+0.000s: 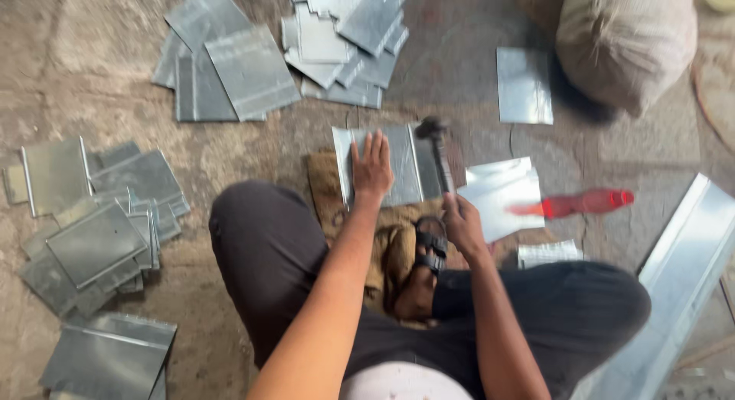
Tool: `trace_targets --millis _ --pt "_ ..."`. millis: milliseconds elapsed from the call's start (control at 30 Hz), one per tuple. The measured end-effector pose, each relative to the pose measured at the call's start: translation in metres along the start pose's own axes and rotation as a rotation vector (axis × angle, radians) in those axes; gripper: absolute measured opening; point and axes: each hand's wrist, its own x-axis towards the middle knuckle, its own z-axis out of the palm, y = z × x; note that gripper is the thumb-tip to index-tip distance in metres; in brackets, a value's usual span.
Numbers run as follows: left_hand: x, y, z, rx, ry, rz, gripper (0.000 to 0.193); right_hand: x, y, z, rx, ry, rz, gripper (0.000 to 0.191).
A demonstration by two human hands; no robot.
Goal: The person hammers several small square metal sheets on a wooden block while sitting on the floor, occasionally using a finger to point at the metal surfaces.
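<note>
1. Left hand [372, 169]: flat, fingers spread, palm pressed on a grey sheet-metal piece [387, 166]. Not gripping it, just pinning it.
2. Sheet-metal piece: roughly rectangular, dull galvanised finish, raised fold line running along its right side. Lies on a brown burlap pad [325, 193] on the floor, at 12 o'clock from the person's knees.
3. Right hand [462, 224]: fist closed round the handle of a hammer [438, 151]. Dark head, motion-blurred, over the right edge of the piece; can't tell if it touches.
4. Sandalled foot [429, 254], black straps, tucked between the dark-trousered legs, just below the burlap.
5. At 3 o'clock from the piece: a brighter, shinier sheet [498, 193], with a red plastic-looking handled tool [582, 203] lying across its right edge, blurred.
6. At 1 o'clock: single flat sheet [524, 86], beside a lumpy cloth sack [624, 44].
7. At 11–12 o'clock: two loose stacks of cut grey panels [222, 71], [348, 36], overlapping, some with notched corners.
8. At 9 o'clock: further pile of folded-edge panels [96, 231], matte, scuffed.
9. At 4 o'clock: long bent metal channel [681, 270], smooth, running diagonally.
10. Floor [99, 32]: rough, stained concrete.
</note>
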Motion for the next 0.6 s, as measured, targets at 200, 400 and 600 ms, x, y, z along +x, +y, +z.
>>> trace_targets --millis 200,400,600 --pt "0.005 0.000 0.004 0.057 -0.036 -0.001 0.063 0.019 -0.019 -0.061 0.774 0.295 -0.404 0.046" --pt "0.006 0.001 0.005 -0.012 -0.031 -0.011 0.058 0.019 -0.011 -0.033 0.586 0.649 -0.738 0.068" --pt "0.002 0.003 -0.003 -0.041 -0.024 -0.008 0.063 0.004 0.004 0.010 -0.003 0.007 0.178 0.033"
